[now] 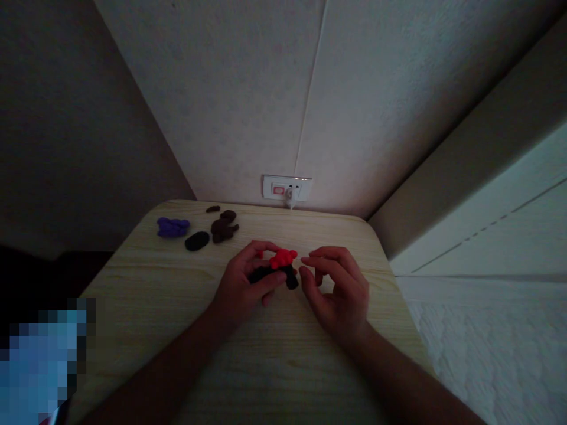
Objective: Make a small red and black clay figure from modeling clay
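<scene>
My left hand (248, 277) is closed around a black clay-like piece (291, 277), part of which its fingers hide. On top of the black piece sits a lumpy bright red piece (282, 258) with small rounded knobs. Just to the right, my right hand (339, 289) has its fingers curved and apart, with a small gap between its fingertips and the red piece. Nothing shows between the thumb and fingers of that hand.
At the table's back left lie a purple lump (172, 227), a flat black oval (197, 241) and a dark brown figure-like lump (224, 229). A small brown strip (213, 209) is behind them. A wall socket (286, 189) with a plug is behind the wooden table (248, 366).
</scene>
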A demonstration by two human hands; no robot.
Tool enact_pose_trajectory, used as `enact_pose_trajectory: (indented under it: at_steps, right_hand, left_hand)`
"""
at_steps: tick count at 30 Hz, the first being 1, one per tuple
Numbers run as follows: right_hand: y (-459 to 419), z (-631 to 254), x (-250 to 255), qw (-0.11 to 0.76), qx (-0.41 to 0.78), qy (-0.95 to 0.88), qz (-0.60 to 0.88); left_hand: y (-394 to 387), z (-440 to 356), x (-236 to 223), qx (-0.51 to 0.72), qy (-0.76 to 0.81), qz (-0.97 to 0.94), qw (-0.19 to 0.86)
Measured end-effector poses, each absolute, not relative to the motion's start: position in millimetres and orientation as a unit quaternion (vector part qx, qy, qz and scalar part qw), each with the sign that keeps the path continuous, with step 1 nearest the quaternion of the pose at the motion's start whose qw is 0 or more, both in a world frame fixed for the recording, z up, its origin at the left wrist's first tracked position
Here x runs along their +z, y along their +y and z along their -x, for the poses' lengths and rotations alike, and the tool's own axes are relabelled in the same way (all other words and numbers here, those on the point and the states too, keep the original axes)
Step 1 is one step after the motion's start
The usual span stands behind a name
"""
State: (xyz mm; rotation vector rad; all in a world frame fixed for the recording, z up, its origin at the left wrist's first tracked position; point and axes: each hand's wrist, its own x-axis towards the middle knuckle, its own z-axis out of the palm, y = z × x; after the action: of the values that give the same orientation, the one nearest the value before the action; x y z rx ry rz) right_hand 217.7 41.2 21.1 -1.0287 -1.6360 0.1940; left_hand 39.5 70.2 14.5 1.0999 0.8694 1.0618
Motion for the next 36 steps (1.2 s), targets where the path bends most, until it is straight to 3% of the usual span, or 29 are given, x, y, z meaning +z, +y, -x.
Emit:
enact_pose_trajectory:
  at_steps: [18,36]
  right_hand:
    - [42.4,-211.4,12.7,0.518,0.253,-0.668,0.472]
    - [40.7,-208.1,11.7,0.544,0.250,-0.659,0.455]
  left_hand:
    - [71.3,-40.3,15.3,0.489,0.405,-0.454,0.625]
    - [71.9,-40.0,12.1,0.501,0.381,-0.454,0.630]
